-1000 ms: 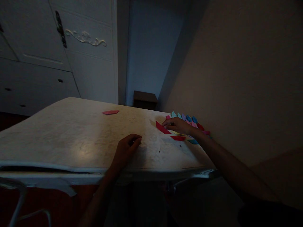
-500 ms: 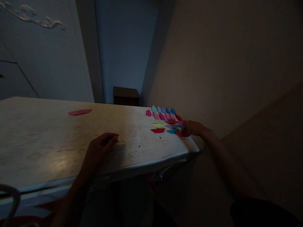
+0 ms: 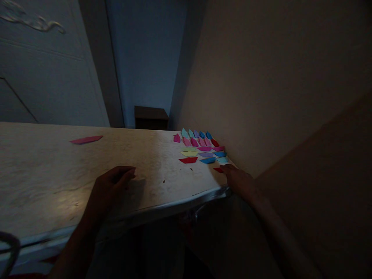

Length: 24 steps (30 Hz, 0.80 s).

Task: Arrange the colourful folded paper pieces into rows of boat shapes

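Note:
My right hand (image 3: 240, 181) is at the right end of the white table (image 3: 151, 155), its fingers closed on a red folded-paper boat (image 3: 218, 169) that is partly hidden under them. Just beyond lie several paper boats in rows, among them a pale blue boat (image 3: 222, 159), a blue boat (image 3: 207, 160) and another red boat (image 3: 188, 159). My left hand (image 3: 110, 186) hovers over the near middle of the table. Its fingers are curled, thumb close to the fingertips, and nothing shows between them.
A lone pink paper boat (image 3: 86, 140) lies at the far left of the table. The beige wall (image 3: 261, 97) closes off the right side. Behind the table stands a small brown cabinet (image 3: 151, 113). A grey curved bar (image 3: 11, 248) appears at lower left.
My right hand has drawn back toward the near edge with the red boat, away from the rows. The pale blue and blue boats there are now uncovered. My view has shifted slightly right.

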Available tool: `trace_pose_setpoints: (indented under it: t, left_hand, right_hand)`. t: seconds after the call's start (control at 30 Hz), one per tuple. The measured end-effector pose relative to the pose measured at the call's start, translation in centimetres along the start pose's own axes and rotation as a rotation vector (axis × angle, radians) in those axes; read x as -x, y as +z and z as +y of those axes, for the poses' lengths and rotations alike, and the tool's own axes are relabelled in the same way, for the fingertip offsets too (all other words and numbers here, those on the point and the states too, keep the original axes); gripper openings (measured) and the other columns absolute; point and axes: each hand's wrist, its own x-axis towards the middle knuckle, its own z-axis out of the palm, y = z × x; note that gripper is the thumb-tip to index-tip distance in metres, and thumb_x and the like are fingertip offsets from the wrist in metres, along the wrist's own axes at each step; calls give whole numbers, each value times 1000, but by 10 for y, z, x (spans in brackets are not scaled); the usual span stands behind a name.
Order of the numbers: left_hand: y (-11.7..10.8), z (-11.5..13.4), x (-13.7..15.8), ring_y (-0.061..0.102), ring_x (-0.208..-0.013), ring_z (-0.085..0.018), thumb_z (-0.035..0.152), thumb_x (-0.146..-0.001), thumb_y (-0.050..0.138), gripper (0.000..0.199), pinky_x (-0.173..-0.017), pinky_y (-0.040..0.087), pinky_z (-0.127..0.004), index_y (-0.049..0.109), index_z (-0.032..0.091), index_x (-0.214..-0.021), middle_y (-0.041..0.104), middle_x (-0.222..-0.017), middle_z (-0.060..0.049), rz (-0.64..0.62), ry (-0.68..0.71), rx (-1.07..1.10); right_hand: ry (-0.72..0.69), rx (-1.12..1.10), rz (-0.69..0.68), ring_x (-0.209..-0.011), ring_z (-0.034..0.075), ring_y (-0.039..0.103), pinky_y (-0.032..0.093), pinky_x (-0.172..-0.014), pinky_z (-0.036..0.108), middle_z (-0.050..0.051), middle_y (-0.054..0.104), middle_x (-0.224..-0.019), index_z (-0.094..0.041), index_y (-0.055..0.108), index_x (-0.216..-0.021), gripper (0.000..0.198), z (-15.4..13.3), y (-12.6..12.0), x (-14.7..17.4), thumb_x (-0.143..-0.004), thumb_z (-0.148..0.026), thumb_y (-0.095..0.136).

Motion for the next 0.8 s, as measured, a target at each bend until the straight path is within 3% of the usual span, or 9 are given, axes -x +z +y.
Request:
trace_pose_setpoints:
  t: [0.13, 0.27, 0.47, 0.6, 0.7, 0.8]
  left_hand:
    - [0, -3, -1, 65, -62, -17, 56, -71, 60, 42, -57, 54, -25, 71, 21, -92, 74, -85, -3, 2, 0, -11]
    - [1, -2, -1, 65, -62, -17, 55, -70, 62, 41, -56, 54, -24, 71, 21, -91, 74, -83, -3, 11, -21, -2]
    - [1, 0, 1, 67, -68, -19, 54, -69, 64, 40, -55, 53, -24, 71, 21, -89, 74, -83, -4, 41, -19, 28]
    - [1, 1, 1, 66, -67, -20, 55, -68, 65, 41, -55, 53, -25, 71, 20, -89, 74, -82, -5, 42, -18, 38]
    - [2, 2, 2, 67, -70, -21, 56, -69, 65, 43, -54, 53, -25, 71, 19, -90, 73, -83, -7, 34, -7, 56]
    - [2, 4, 4, 67, -70, -20, 54, -71, 64, 41, -55, 52, -25, 71, 18, -89, 73, -82, -7, 33, -1, 65]
  right_hand:
    - [-18, -90, -34, -102, 25, 64, 50, -76, 33, 12, 44, -143, -30, 38, -144, 51, -4, 20, 5, -94, -17, 33]
    - [6, -143, -24, -107, 28, 62, 51, -78, 37, 11, 35, -151, -31, 35, -145, 49, -4, 33, -5, -96, -24, 33]
    - [-35, -151, 79, -105, 26, 62, 52, -77, 34, 12, 41, -147, -30, 37, -144, 48, -7, 39, -11, -96, -30, 39]
    - [49, -208, 176, -97, 25, 65, 52, -74, 34, 14, 44, -144, -24, 45, -138, 45, -11, 30, -8, -95, -32, 39]
    - [5, -368, 282, -97, 24, 65, 49, -75, 30, 12, 59, -129, -20, 58, -126, 38, -25, 18, -6, -96, -32, 37]
    - [-138, -551, 287, -79, 19, 65, 44, -67, 26, 7, 72, -92, -21, 68, -100, 36, -53, 5, -8, -96, -34, 35]
